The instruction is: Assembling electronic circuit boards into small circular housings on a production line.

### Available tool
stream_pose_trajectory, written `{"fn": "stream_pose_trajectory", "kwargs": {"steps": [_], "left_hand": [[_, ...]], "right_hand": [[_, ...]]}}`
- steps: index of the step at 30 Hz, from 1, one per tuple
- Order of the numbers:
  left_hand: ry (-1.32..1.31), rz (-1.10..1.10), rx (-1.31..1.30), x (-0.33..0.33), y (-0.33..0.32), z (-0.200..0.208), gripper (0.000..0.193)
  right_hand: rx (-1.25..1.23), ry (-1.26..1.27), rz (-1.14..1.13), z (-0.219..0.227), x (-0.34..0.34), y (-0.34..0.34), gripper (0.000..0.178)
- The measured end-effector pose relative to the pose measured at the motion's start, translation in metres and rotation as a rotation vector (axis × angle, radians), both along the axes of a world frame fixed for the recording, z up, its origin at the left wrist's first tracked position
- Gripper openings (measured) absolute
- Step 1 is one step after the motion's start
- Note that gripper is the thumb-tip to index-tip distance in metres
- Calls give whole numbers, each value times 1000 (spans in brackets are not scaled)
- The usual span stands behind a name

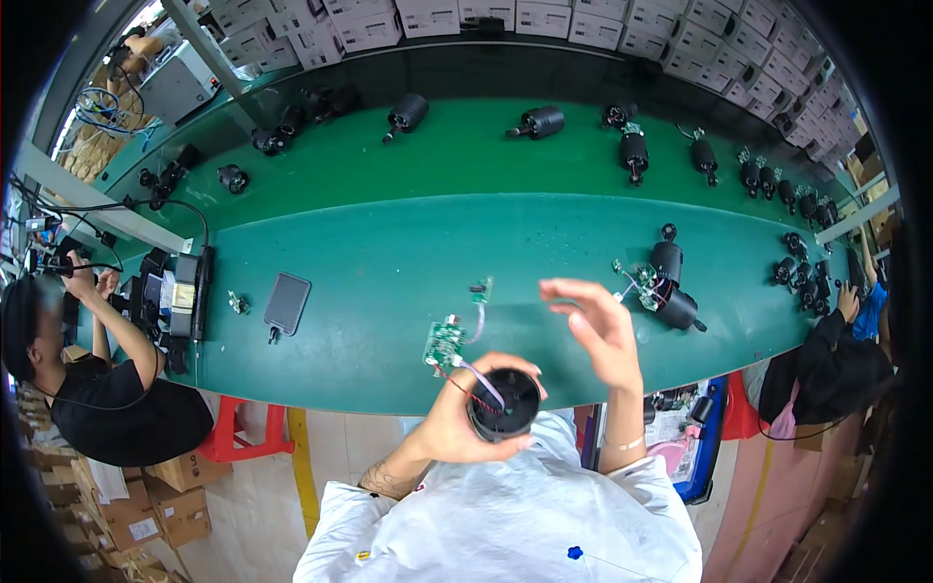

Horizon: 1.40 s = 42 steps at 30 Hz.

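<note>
My left hand [449,425] is wrapped round a black cylindrical housing [518,389], held at the near edge of the bench with its open end facing up. Red and black wires and a pale ribbon cable run out of the housing to a green circuit board [446,341], beside the fingers. Another pale cable links that board to a smaller green board [482,290] farther out. To the right of the housing, my right hand [604,335] hovers over the bench, fingers apart and holding nothing. Its fingertips are clear of the housing.
Two black cylinders with wired boards [669,260] lie at the right. A dark flat rectangular device [288,304] and a small board [237,302] lie left. More black units [539,122] line the back shelf. People sit at both ends; a blue crate [708,457] stands below.
</note>
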State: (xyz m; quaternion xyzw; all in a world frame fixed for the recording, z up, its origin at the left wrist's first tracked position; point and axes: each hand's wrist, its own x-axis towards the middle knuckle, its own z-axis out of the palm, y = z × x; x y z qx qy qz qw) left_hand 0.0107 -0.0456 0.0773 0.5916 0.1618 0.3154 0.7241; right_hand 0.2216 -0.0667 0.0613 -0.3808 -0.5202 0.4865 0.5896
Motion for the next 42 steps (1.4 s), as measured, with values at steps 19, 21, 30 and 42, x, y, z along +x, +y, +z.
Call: {"fn": "stream_pose_trajectory", "kwargs": {"steps": [19,21,30,42], "left_hand": [[-345,-684,-375,-4,-5,-23,67],[-391,-686,-463,-4,-5,-25,67],[-278,-459,-526,-10,5,-19,58],[572,-39,332,-13,10,-13,53]], "right_hand": [[-237,928,690,-75,-60,38,22],[-71,932,665,-81,-59,32,18],[-30,249,22,-16,-32,10,13],[150,-955,107,42,-7,17,24]]}}
